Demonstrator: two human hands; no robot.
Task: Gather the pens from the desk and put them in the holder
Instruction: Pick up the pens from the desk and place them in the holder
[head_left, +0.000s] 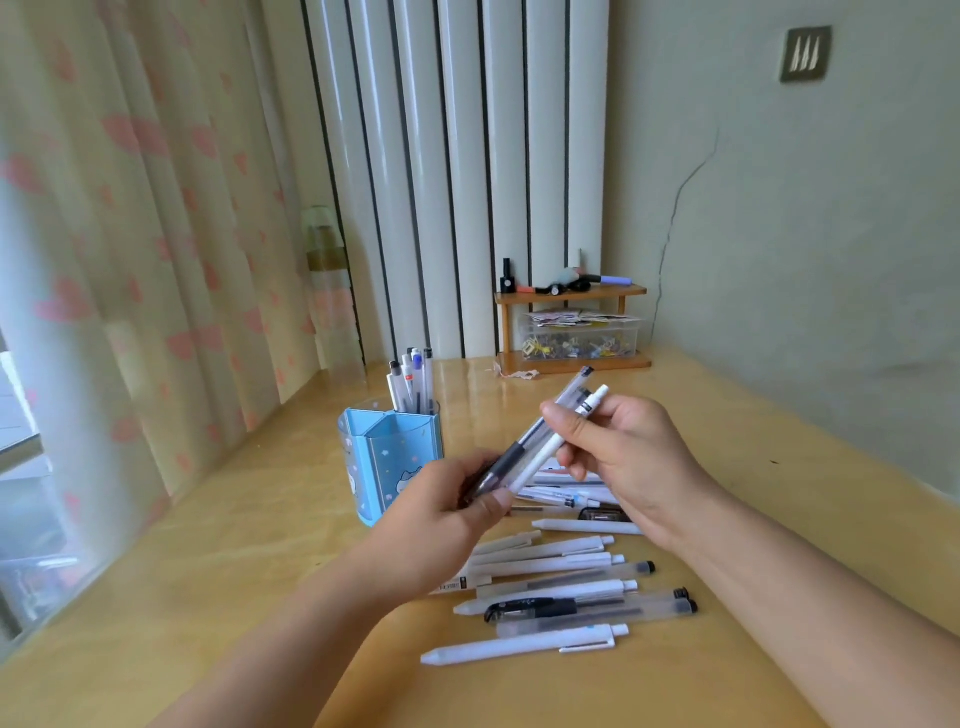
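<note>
Head view showed both hands raised above the desk (260, 545), sharing two pens: a clear pen (540, 431) with a dark grip and a white pen (558, 441) lying against it. The right hand (628, 447) pinched their upper halves between thumb and fingers; the left hand (447, 512) was closed around their lower ends.

Risk noted: with two smooth barrels pinched side by side, one could slide free during a change of grip and fall among the loose pens (561, 587) below, scattering them or rolling one toward the desk edge. A tilted entry could also catch on the holder's inner divider or on pens already standing there.

The blue holder (392, 457) stood just left of the hands. Its rear compartment held several upright pens (413, 382); the front compartments appeared empty, though their floors were not visible. A clear box (579, 338) on the small wooden shelf (571, 293) held mixed small items, too small to identify.
</note>
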